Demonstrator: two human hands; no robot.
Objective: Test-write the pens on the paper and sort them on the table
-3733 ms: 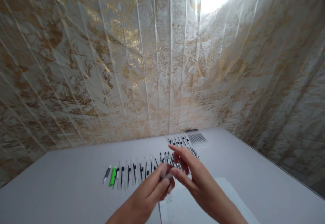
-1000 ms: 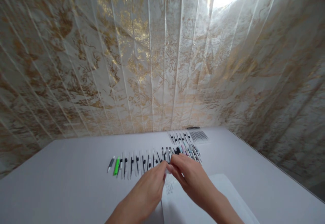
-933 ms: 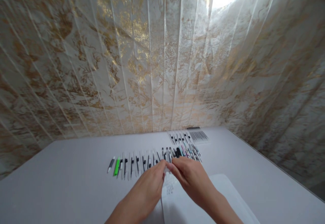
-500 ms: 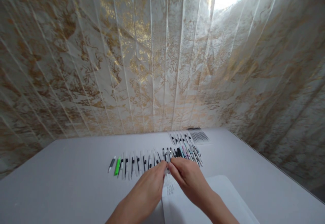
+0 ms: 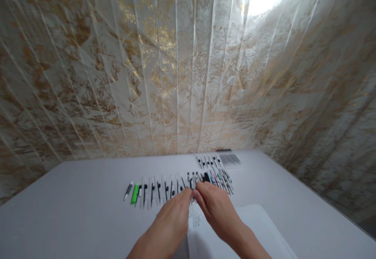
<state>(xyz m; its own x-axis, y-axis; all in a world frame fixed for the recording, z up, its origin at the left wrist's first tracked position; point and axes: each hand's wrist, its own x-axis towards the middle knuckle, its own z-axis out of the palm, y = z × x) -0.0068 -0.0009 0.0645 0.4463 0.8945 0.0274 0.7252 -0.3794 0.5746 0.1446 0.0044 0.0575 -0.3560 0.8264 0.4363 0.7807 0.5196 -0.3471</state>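
Note:
My left hand [image 5: 174, 216] and my right hand [image 5: 216, 204] meet at the fingertips above the top of a white sheet [image 5: 249, 231]. Both are closed in a pinch around something small and pale, mostly covered by the fingers, so I cannot make out what it is. Below the fingertips, small dark writing [image 5: 196, 222] shows on the paper. Just beyond the hands runs a row of clear pen barrels with black parts [image 5: 152, 192]. Nearest my right hand lies a cluster of pens [image 5: 217, 178], some black, pink and pale blue.
At the row's left end lie a green highlighter-like pen [image 5: 134, 193] and a grey-and-white pen [image 5: 128, 191]. Farther back are more clear pen pieces [image 5: 208, 161] and a pack of thin dark refills [image 5: 230, 158]. A gold-patterned curtain [image 5: 158, 75] hangs behind the white table [image 5: 73, 212].
Both hands stay pinched together at nearly the same spot, with the right wrist and forearm shifted slightly left. The pens on the table stay where they were.

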